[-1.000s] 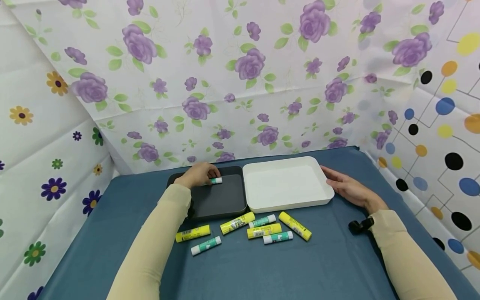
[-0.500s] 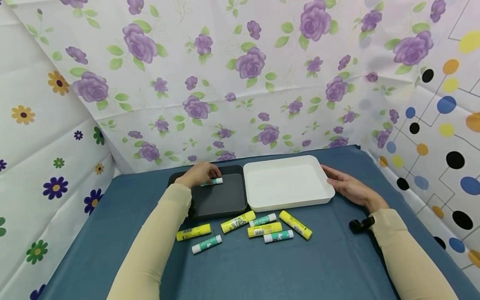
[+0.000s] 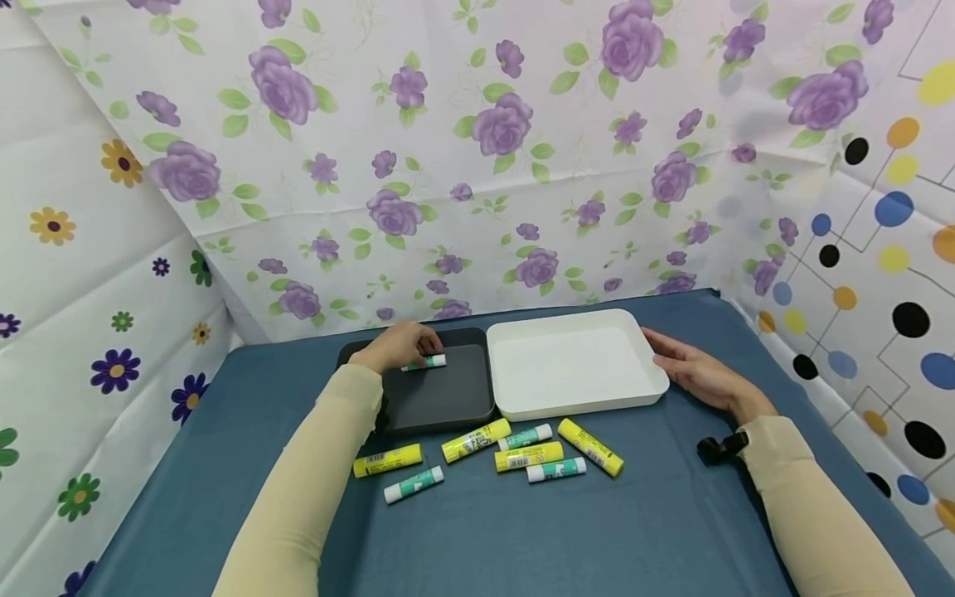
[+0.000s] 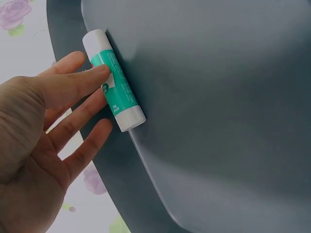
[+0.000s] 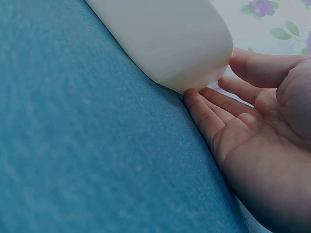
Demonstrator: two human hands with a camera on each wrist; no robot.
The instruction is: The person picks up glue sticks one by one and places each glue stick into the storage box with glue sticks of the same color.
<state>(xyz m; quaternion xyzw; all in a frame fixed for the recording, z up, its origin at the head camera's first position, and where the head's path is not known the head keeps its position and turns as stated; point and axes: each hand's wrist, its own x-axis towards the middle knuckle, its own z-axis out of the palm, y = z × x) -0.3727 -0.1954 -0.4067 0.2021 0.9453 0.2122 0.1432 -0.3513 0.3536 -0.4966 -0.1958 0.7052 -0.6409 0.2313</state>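
In the head view my left hand [image 3: 397, 347] is inside the dark grey tray [image 3: 440, 406], at a green-and-white glue stick [image 3: 433, 362]. The left wrist view shows this glue stick [image 4: 120, 87] lying along the tray's far side. My thumb [image 4: 95, 77] rests against its label, and the other fingers spread loosely beside it, partly behind. At the right end of the white tray [image 3: 574, 365], my right hand [image 3: 697, 373] touches the outer wall. The right wrist view has the thumb at the white tray's edge [image 5: 194, 53] and the extended fingertips [image 5: 192, 97] against its lower side.
The two trays stand side by side at the back of the blue-covered table [image 3: 597, 539]. In front lie several yellow glue sticks [image 3: 476, 440] and three more green-and-white glue sticks [image 3: 414, 484]. Patterned cloth [image 3: 336, 166] hangs behind and on both sides.
More of the glue stick shows beside my left fingers, which have loosened around it. My right hand stays at the white tray. The head view has shifted slightly.
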